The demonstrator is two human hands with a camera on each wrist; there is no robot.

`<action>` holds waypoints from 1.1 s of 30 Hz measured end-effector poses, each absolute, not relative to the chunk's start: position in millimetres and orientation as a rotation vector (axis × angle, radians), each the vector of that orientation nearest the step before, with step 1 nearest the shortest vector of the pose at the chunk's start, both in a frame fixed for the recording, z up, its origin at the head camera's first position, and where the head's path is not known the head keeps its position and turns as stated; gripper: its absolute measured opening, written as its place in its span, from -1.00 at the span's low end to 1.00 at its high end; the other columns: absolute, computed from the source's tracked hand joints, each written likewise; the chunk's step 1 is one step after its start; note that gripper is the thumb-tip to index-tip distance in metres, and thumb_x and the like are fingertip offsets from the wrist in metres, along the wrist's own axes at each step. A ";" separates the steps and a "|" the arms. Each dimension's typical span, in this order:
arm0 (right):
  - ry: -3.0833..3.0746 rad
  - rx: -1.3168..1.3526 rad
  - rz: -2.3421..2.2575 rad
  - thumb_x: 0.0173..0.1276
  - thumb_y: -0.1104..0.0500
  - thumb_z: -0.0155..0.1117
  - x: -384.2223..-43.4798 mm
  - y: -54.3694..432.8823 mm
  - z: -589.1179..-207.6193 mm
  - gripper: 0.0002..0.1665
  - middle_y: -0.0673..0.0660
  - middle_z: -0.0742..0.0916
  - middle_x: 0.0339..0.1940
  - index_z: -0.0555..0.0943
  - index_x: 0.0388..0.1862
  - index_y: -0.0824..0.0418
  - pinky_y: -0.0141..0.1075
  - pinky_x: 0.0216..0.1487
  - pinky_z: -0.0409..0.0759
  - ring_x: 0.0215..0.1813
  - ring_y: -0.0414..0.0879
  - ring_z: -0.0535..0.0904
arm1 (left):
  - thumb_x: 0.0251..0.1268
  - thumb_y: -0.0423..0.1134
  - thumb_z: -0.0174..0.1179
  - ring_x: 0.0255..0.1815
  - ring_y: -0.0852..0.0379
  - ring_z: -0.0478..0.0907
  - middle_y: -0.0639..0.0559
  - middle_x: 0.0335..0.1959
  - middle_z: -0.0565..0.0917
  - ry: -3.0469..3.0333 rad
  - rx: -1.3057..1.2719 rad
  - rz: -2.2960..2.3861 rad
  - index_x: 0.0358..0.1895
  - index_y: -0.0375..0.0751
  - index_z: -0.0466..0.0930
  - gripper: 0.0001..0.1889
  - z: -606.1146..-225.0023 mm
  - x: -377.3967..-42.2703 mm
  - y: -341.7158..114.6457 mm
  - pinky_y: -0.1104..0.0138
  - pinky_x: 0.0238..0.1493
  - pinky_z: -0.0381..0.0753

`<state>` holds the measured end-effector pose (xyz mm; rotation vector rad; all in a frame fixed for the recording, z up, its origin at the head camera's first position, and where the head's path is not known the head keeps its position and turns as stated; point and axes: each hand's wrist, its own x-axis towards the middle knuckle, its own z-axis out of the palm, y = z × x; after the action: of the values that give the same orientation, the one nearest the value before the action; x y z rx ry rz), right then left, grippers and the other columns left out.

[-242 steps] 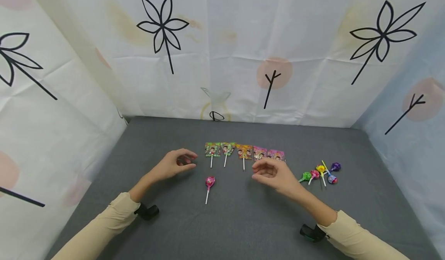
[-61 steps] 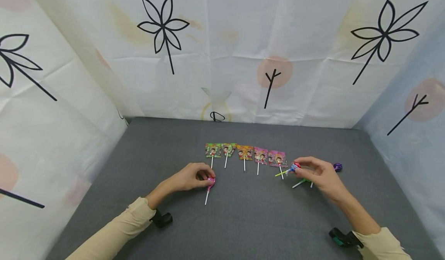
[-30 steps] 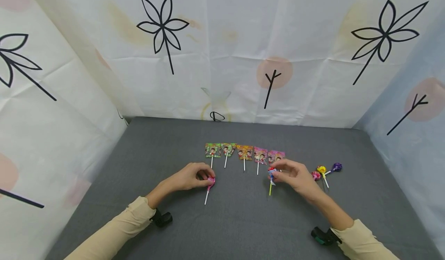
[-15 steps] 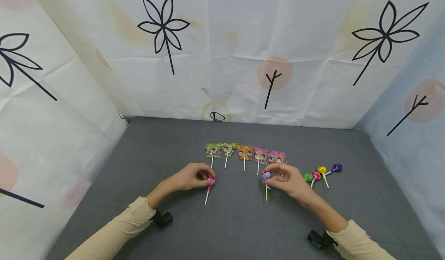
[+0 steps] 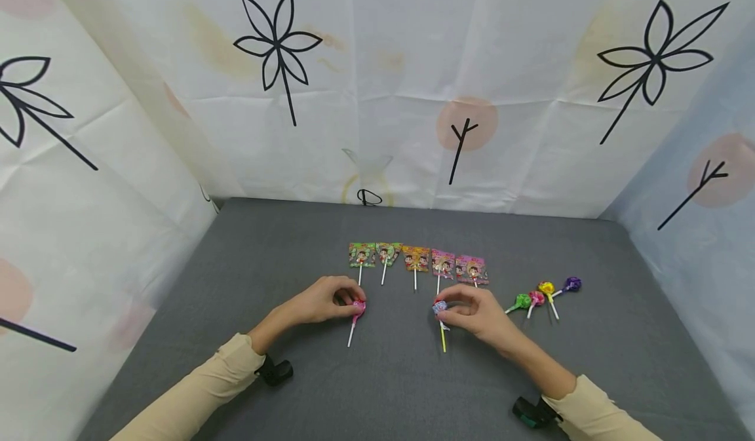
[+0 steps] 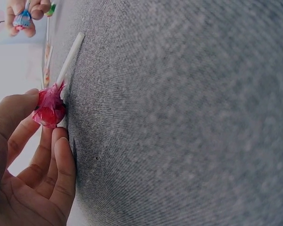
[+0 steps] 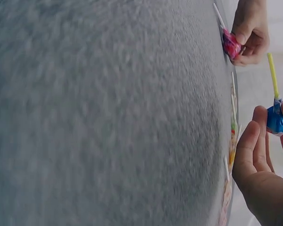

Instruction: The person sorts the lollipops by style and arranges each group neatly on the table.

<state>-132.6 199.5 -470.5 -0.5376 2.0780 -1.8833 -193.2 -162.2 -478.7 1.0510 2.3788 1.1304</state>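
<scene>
A pink-wrapped lollipop with a white stick lies on the grey cloth, and my left hand pinches its head between thumb and fingers. The left wrist view shows that pink head at the fingertips, stick pointing away. To the right, my right hand pinches a blue lollipop by its head, the yellow stick pointing toward me. Seen from the right wrist, the blue wrapper is held off the cloth. Behind both hands runs a row of flat-packed lollipops, among them an orange one.
Green, pink, yellow and purple lollipops lie grouped at the right. A grey cloth covers the table. White printed fabric hangs behind it and at both sides.
Both hands were empty at first. My left hand has since taken hold of the pink lollipop and stayed there. My right hand has carried the blue lollipop leftward from the right-hand group.
</scene>
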 end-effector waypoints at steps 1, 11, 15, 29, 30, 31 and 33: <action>2.077 -0.536 -1.881 0.39 0.36 0.39 -132.4 197.7 -471.2 -0.62 0.39 0.65 0.05 0.58 0.14 0.48 -0.20 -0.08 0.66 -0.07 0.03 0.73 | 0.40 -0.23 0.36 -0.22 0.23 0.60 0.20 -0.21 0.65 2.380 1.051 1.129 -0.05 -0.13 0.72 -0.86 -478.7 -193.0 -162.2 0.29 -0.17 0.61; 2.071 -0.540 -1.864 0.35 0.35 0.44 -131.6 178.0 -476.9 -0.65 0.33 0.67 -0.02 0.60 0.07 0.44 -0.26 -0.14 0.65 -0.14 -0.01 0.73 | 0.40 -0.24 0.36 -0.22 0.24 0.59 0.20 -0.20 0.65 2.386 1.066 1.127 -0.05 -0.14 0.71 -0.85 -479.6 -192.1 -162.0 0.30 -0.18 0.61; 2.061 -0.585 -1.869 0.32 0.37 0.45 -133.1 169.8 -480.6 -0.65 0.31 0.70 -0.07 0.62 0.04 0.46 -0.27 -0.18 0.65 -0.17 -0.05 0.73 | 0.40 -0.24 0.36 -0.22 0.24 0.60 0.18 -0.20 0.65 2.389 1.069 1.129 -0.05 -0.14 0.71 -0.85 -480.6 -192.5 -161.9 0.30 -0.18 0.61; 2.035 -0.563 -1.882 0.26 0.40 0.49 -136.9 136.8 -486.3 -0.67 0.33 0.72 -0.11 0.65 -0.01 0.46 -0.31 -0.20 0.64 -0.18 -0.03 0.71 | 0.39 -0.24 0.37 -0.22 0.23 0.59 0.20 -0.20 0.65 2.392 1.032 1.107 -0.04 -0.13 0.72 -0.84 -479.7 -192.7 -160.3 0.29 -0.16 0.61; 2.044 -0.554 -1.880 0.26 0.40 0.50 -137.2 134.5 -486.3 -0.67 0.33 0.73 -0.12 0.65 -0.02 0.46 -0.31 -0.20 0.64 -0.18 -0.02 0.71 | 0.39 -0.24 0.37 -0.23 0.23 0.59 0.20 -0.20 0.65 2.393 1.032 1.105 -0.04 -0.14 0.72 -0.84 -479.7 -192.7 -160.2 0.30 -0.16 0.61; 2.054 -0.545 -1.877 0.25 0.40 0.50 -137.7 132.2 -486.5 -0.68 0.32 0.73 -0.14 0.66 -0.04 0.45 -0.31 -0.21 0.63 -0.18 -0.02 0.71 | 0.39 -0.24 0.37 -0.23 0.23 0.59 0.20 -0.20 0.65 2.395 1.033 1.103 -0.04 -0.14 0.72 -0.84 -479.7 -192.8 -160.2 0.30 -0.17 0.61; 2.060 -0.537 -1.878 0.25 0.40 0.50 -138.9 127.7 -486.6 -0.68 0.32 0.73 -0.15 0.65 -0.04 0.45 -0.30 -0.19 0.64 -0.17 0.00 0.72 | 0.38 -0.24 0.37 -0.23 0.24 0.59 0.19 -0.20 0.65 2.398 1.038 1.104 -0.05 -0.14 0.72 -0.84 -480.1 -193.2 -160.2 0.29 -0.17 0.61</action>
<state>-138.9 127.7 -486.6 -0.5372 2.0596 -1.8782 -193.2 -160.2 -480.1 1.0375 2.3977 1.1037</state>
